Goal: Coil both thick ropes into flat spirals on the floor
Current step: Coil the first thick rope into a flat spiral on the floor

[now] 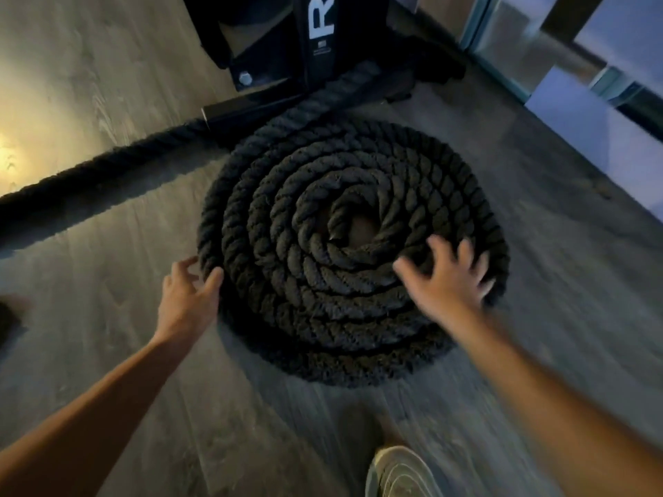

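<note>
A thick black rope lies wound into a flat spiral [344,288] on the wooden floor, with a small gap at its centre. Its tail runs up toward the rack at the top. A second stretch of black rope [89,177] runs straight across the floor to the left edge. My left hand [188,297] is at the spiral's left outer rim, fingers spread and touching the outermost turn. My right hand [448,278] hovers blurred over the spiral's right side, fingers apart, holding nothing.
A black metal rack base [272,62] with white lettering stands just behind the spiral. A glass wall with a metal frame [559,62] runs along the upper right. My shoe [398,473] is on the floor below the spiral. A dark object [9,317] sits at the left edge.
</note>
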`<action>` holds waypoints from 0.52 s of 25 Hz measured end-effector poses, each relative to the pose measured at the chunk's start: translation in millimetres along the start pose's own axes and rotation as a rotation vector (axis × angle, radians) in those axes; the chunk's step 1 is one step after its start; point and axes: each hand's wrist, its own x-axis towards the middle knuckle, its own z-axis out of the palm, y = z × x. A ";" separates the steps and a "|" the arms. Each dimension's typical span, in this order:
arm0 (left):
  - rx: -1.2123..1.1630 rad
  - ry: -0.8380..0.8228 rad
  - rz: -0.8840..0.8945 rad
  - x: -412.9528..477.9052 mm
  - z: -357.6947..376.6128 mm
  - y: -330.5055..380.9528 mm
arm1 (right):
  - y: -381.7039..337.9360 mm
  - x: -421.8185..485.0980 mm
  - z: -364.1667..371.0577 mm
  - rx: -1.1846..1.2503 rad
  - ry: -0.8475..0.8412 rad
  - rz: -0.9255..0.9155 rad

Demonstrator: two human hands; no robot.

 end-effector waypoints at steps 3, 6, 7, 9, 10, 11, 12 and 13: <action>0.029 -0.034 0.021 46.3 -0.1 23.8 | -39.9 -93.9 58.7 -0.201 -0.231 -0.259; 0.066 -0.135 -0.009 56.8 9.1 44.6 | -45.1 -114.1 79.3 -0.406 -0.287 -0.457; 0.096 -0.139 -0.051 51.8 12.9 49.4 | -38.7 -106.6 77.8 -0.436 -0.266 -0.509; 0.142 -0.124 -0.084 38.7 21.6 52.4 | -21.1 -89.3 67.7 -0.417 -0.245 -0.613; 0.115 -0.121 -0.076 29.6 25.0 55.4 | -10.0 -78.3 60.3 -0.402 -0.256 -0.648; 0.075 -0.128 -0.070 16.0 28.8 61.0 | 4.9 -64.5 49.1 -0.401 -0.262 -0.678; 0.053 -0.151 -0.054 2.2 35.2 65.0 | 23.5 -46.8 33.0 -0.430 -0.268 -0.708; 0.061 -0.195 -0.031 -11.6 43.3 68.3 | 43.0 -25.6 12.2 -0.474 -0.279 -0.742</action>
